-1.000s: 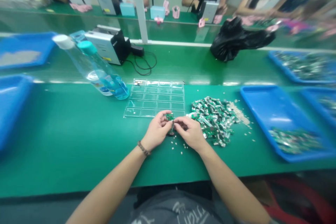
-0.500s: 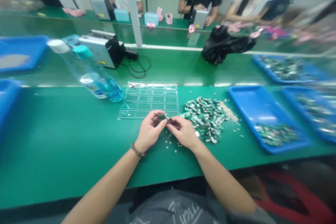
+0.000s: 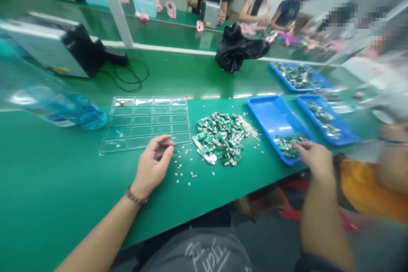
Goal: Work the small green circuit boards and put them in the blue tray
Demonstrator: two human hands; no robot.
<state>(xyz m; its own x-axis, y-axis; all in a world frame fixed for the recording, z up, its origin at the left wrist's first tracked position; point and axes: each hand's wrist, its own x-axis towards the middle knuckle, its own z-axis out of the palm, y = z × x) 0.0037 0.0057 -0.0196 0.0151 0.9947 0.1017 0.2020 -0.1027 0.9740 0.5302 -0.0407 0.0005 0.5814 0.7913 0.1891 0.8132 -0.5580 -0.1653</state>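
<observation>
Head view: left hand (image 3: 152, 165) rests loosely curled and empty on the green worktop (image 3: 63, 178), at the near edge of the clear compartment tray (image 3: 148, 121), whose cells look mostly bare. Right hand (image 3: 314, 158) reaches over the near blue tray (image 3: 270, 114), fingers half-curled above its small heap of green circuit boards (image 3: 288, 142); a grip can't be made out. Between the hands lies the loose board pile (image 3: 219, 136).

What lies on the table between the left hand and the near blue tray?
In the head view, between the left hand and the near blue tray lie small loose white bits and a pile of green circuit boards.
</observation>
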